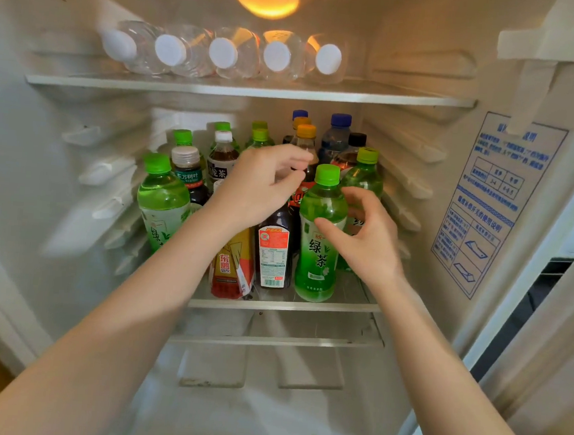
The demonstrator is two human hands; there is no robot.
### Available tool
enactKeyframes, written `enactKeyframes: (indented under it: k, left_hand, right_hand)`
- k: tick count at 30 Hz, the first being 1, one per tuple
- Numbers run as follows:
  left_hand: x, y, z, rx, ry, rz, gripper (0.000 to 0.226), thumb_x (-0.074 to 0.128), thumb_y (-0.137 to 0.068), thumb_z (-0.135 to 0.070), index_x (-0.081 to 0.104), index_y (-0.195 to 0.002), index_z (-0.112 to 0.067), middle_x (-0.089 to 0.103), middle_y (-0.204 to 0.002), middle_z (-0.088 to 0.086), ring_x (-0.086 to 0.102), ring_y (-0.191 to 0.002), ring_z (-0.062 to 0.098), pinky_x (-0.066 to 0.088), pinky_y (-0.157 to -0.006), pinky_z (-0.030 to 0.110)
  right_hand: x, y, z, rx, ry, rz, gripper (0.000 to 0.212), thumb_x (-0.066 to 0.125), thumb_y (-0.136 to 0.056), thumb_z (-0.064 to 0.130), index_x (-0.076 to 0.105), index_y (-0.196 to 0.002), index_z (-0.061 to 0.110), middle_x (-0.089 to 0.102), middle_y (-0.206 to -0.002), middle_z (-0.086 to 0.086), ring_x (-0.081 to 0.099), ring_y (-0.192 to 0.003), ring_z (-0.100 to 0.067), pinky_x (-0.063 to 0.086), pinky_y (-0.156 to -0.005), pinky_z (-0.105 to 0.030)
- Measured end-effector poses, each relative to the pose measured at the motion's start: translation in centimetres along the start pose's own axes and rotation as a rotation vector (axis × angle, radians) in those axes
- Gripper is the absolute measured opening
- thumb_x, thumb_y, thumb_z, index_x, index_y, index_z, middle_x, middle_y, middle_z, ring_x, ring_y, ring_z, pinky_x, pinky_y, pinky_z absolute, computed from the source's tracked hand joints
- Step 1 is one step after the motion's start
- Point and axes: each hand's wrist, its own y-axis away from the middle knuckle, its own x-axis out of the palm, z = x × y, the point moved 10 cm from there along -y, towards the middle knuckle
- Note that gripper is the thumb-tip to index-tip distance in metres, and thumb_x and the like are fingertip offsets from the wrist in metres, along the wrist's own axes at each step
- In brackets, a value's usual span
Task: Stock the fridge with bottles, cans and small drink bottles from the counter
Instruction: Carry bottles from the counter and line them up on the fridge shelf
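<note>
— So where were the hands?

— Both were inside the fridge (421, 152), over the middle shelf (282, 307). My right hand (366, 239) was beside the front green tea (319, 240), fingers spread and curled; the thumb looked to touch the bottle, but I couldn't tell whether it gripped. My left hand (259, 184) hovered loosely open above the crowd, holding nothing I could see.

— What did it cover?

— Most of a yellow-and-red bottle (231, 271), and the neck and cap of the dark bottle (274, 247) next to it. Another green tea (161, 200) stood at the shelf's left front, its lower part cut off by my forearm.

— And farther back?

— Caps mostly: green, orange, blue, one black. The labels there were too blurred to read.

— Top shelf?

— Five clear water bottles (223, 54) lay on their sides, white caps toward me. The lamp (264, 2) was cropped by the frame. The sticker (489, 199) on the right wall was illegible.
</note>
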Motion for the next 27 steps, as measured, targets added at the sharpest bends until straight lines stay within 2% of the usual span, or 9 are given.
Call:
enactKeyframes:
  k: [3,5,7,9,12,16,19,23,27]
  left_hand:
    - [-2.7,0.5,-0.1,0.083,-0.197,-0.135,0.024,0.056,-0.093,-0.015,0.067,-0.114,-0.016,0.061,-0.103,-0.010,0.052,-0.090,-0.002,0.034,-0.076,-0.003]
    - [-3.4,0.4,0.5,0.077,-0.292,-0.137,0.024,0.056,-0.093,-0.020,0.066,-0.114,-0.017,0.063,-0.107,-0.007,0.052,-0.094,0.003,0.035,-0.083,0.009]
    - [-2.8,-0.1,1.9,0.018,-0.337,-0.043,0.029,0.055,-0.093,-0.029,0.062,-0.121,-0.021,0.061,-0.120,-0.003,0.055,-0.103,0.010,0.040,-0.086,0.023]
    - [-1.5,-0.4,3.3,-0.041,-0.337,0.097,0.034,0.055,-0.092,-0.034,0.058,-0.125,-0.025,0.058,-0.126,-0.003,0.054,-0.109,0.014,0.041,-0.085,0.028]
    - [-0.3,-0.5,4.5,-0.106,-0.215,0.223,0.036,0.059,-0.091,-0.031,0.054,-0.126,-0.028,0.058,-0.126,-0.006,0.055,-0.105,0.011,0.044,-0.088,0.032]
    - [-0.1,-0.5,5.3,-0.133,-0.123,0.259,0.037,0.060,-0.090,-0.032,0.051,-0.127,-0.032,0.057,-0.128,-0.008,0.057,-0.105,0.008,0.045,-0.092,0.032]
    - [-0.3,-0.3,6.0,-0.156,-0.103,0.296,0.044,0.059,-0.090,-0.036,0.047,-0.132,-0.036,0.054,-0.131,-0.006,0.057,-0.107,0.009,0.045,-0.092,0.031]
    - [-2.3,0.5,8.1,-0.234,-0.127,0.335,0.055,0.062,-0.088,-0.038,0.042,-0.138,-0.029,0.054,-0.127,-0.005,0.057,-0.108,0.011,0.048,-0.096,0.033]
    - [-3.8,1.3,9.7,-0.277,-0.103,0.393,0.046,0.070,-0.079,-0.035,0.054,-0.123,-0.033,0.056,-0.106,-0.017,0.056,-0.092,-0.005,0.046,-0.076,0.018]
  right_hand:
    - [0.1,0.3,0.0,-0.006,0.032,-0.027,0.058,0.076,-0.076,0.029,0.050,-0.127,0.019,0.056,-0.122,0.007,0.053,-0.111,-0.006,0.046,-0.094,-0.027]
    - [0.1,0.5,-0.1,0.009,0.027,-0.035,0.058,0.075,-0.077,0.028,0.049,-0.128,0.019,0.055,-0.125,0.006,0.051,-0.112,-0.004,0.044,-0.093,-0.023]
    - [0.2,0.6,-0.1,0.020,0.024,-0.054,0.058,0.075,-0.077,0.027,0.049,-0.128,0.019,0.055,-0.125,0.006,0.051,-0.111,-0.004,0.044,-0.092,-0.022]
    - [0.1,0.6,0.1,0.018,0.045,-0.087,0.057,0.076,-0.076,0.026,0.049,-0.127,0.018,0.056,-0.124,0.005,0.052,-0.111,-0.007,0.044,-0.093,-0.024]
    - [0.3,0.5,0.4,0.021,0.062,-0.121,0.057,0.078,-0.073,0.030,0.050,-0.121,0.019,0.056,-0.115,0.009,0.053,-0.103,-0.005,0.045,-0.085,-0.019]
    - [0.8,0.0,0.2,0.082,0.065,-0.144,0.059,0.079,-0.068,0.042,0.045,-0.115,0.027,0.049,-0.099,0.023,0.051,-0.087,0.005,0.037,-0.070,-0.007]
    - [1.0,-0.1,0.4,0.112,0.092,-0.187,0.060,0.078,-0.069,0.042,0.045,-0.116,0.025,0.050,-0.105,0.019,0.051,-0.094,0.001,0.042,-0.075,-0.013]
    - [-0.3,0.5,4.8,-0.112,0.255,-0.390,0.054,0.072,-0.075,0.039,0.051,-0.118,0.015,0.055,-0.117,0.004,0.051,-0.109,-0.010,0.042,-0.092,-0.022]
    - [1.1,-0.5,10.1,-0.369,0.465,-0.358,0.033,0.063,-0.082,0.033,0.062,-0.106,0.011,0.063,-0.113,-0.003,0.055,-0.109,-0.020,0.036,-0.095,-0.026]
